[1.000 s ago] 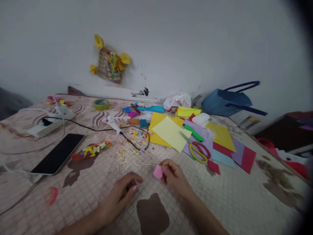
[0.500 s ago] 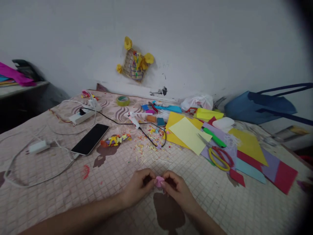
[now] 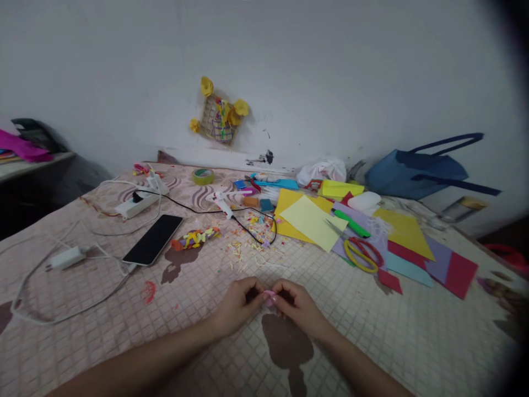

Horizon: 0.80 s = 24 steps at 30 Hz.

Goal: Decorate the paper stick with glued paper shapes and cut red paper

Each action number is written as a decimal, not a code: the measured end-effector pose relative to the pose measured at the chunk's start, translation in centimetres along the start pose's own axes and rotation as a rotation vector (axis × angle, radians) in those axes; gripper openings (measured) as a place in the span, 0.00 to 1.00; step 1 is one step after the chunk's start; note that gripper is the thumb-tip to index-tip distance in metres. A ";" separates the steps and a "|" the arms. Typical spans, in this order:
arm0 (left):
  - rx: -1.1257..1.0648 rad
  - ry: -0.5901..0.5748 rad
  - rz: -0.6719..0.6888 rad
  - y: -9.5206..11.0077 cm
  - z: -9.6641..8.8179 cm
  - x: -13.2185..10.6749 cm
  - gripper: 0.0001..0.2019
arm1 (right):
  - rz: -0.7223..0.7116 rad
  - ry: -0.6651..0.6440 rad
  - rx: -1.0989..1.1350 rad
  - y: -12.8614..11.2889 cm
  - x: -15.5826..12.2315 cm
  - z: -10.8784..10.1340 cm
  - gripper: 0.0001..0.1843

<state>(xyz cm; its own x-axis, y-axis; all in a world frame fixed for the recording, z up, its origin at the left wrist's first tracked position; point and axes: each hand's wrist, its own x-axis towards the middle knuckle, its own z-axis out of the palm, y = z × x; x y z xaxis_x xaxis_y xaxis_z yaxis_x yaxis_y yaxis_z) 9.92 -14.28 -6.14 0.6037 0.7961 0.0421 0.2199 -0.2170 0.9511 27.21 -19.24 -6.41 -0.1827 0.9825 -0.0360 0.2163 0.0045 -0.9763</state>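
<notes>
As the left hand [image 3: 239, 306] pinches one side of this small pink piece [image 3: 270, 298], the right hand [image 3: 300, 307] pinches the other, scissors [image 3: 348, 240] lying beyond to the right

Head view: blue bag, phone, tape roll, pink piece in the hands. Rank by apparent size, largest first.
1. Blue bag
2. Phone
3. Tape roll
4. Pink piece, judged by its visible part; some is covered

Behind the piece [image 3: 269, 298] between the left hand [image 3: 239, 305] and the right hand [image 3: 300, 309], the glue gun [image 3: 223, 205] lies on the surface [image 3: 231, 364], with the phone [image 3: 152, 241] to the left, the power strip [image 3: 138, 205] behind the phone, the scissors [image 3: 349, 255] on sheets [image 3: 308, 220] to the right, and the bag [image 3: 407, 176] behind those sheets.
</notes>
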 end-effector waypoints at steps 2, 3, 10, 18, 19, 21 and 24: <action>0.004 -0.001 0.006 0.0 0.0 0.0 0.13 | 0.009 0.014 0.029 0.0 0.0 -0.1 0.14; 0.013 -0.002 0.011 0.0 0.0 0.0 0.13 | 0.011 0.037 0.041 0.0 0.0 -0.1 0.14; 0.239 -0.048 0.126 0.6 -0.9 -0.4 0.10 | -0.074 0.241 -0.043 0.1 1.4 -1.5 0.11; 0.877 0.419 0.263 -0.4 -11.6 -0.1 0.15 | -0.312 0.208 -0.467 -2.8 7.8 1.1 0.06; 0.949 0.462 0.224 -0.7 -12.9 -0.1 0.16 | -0.339 0.195 -0.531 -3.2 9.1 1.8 0.06; 1.045 0.503 0.162 -1.4 -14.7 0.0 0.17 | -0.371 0.181 -0.686 -3.7 11.5 3.3 0.07; 1.086 0.518 0.116 -2.3 -16.0 0.2 0.19 | -0.354 0.174 -0.832 -3.8 14.4 5.0 0.06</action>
<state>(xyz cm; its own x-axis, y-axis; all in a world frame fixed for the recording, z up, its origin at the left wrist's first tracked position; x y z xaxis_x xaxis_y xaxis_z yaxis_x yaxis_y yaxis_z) -2.67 -4.60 -3.39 0.3384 0.8186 0.4641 0.8640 -0.4656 0.1914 18.93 -6.04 -4.34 -0.2377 0.9122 0.3339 0.8079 0.3765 -0.4535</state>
